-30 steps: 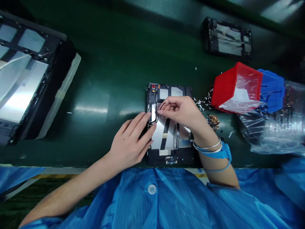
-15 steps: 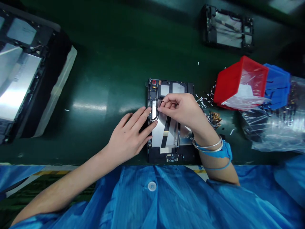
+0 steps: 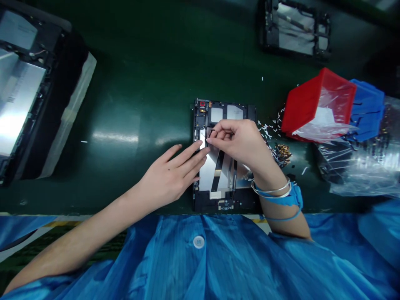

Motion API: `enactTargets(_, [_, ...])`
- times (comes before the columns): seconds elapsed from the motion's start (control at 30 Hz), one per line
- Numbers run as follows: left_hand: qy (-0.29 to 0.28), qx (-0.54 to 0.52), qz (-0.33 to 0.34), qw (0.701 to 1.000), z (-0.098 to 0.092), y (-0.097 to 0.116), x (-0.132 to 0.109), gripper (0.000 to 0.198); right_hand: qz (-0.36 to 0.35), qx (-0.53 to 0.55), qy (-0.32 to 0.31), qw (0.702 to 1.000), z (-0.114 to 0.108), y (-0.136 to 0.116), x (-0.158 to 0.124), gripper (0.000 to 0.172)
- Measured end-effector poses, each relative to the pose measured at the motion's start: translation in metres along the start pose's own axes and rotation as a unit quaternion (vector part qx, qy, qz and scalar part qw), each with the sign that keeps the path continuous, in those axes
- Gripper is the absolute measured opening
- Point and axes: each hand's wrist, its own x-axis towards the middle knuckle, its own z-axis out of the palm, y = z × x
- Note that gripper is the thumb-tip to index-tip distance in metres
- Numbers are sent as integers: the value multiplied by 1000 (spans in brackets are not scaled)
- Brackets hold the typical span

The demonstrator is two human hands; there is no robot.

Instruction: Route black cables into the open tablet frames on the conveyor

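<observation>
An opened tablet (image 3: 206, 203) lies in front of me on the green table, its inner parts facing up: silver battery plates, black flat cables (image 3: 218, 171) and a small red-framed part (image 3: 202, 103) at the top left corner. My left hand (image 3: 171, 177) rests with fingers stretched over the tablet's left edge, fingertips on or just above the inner strip. Thumb and forefinger of my right hand (image 3: 240, 139) pinch a thin black cable (image 3: 212, 132) over the upper middle of the tablet. The fingers hide most of that cable.
Right of the tablet lie scattered white slips (image 3: 265, 130) and a pile of small gold-coloured parts (image 3: 283, 154). Beyond stand a red bin (image 3: 303, 106), a blue bin (image 3: 367, 110) and clear plastic bags (image 3: 368, 175). More opened devices lie at back right (image 3: 295, 31) and in a stack (image 3: 23, 87) at left.
My left fingers have slid a little rightward across the tablet, closer to my right fingertips. The curved black cable visible near them earlier is now mostly covered. My right hand stays pinched.
</observation>
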Motion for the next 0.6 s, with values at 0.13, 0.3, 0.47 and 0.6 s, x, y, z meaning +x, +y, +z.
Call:
enactTargets(0.13, [-14,-16,-3,1000,-1,-2,1,38,3,-8,8,1000,0,-2,-1,5])
enactTargets(0.3, [-8,110,46,993,-5,0,3,37,3,-11,11,1000,1,-2,-1,5])
enactTargets(0.47, [-15,167,57,984,-8,3,5,36,-1,-13,18,1000,3,0,-1,5])
enactTargets(0.6, [-17,162,54,985,-9,3,5,36,-6,-13,26,1000,4,3,-1,6])
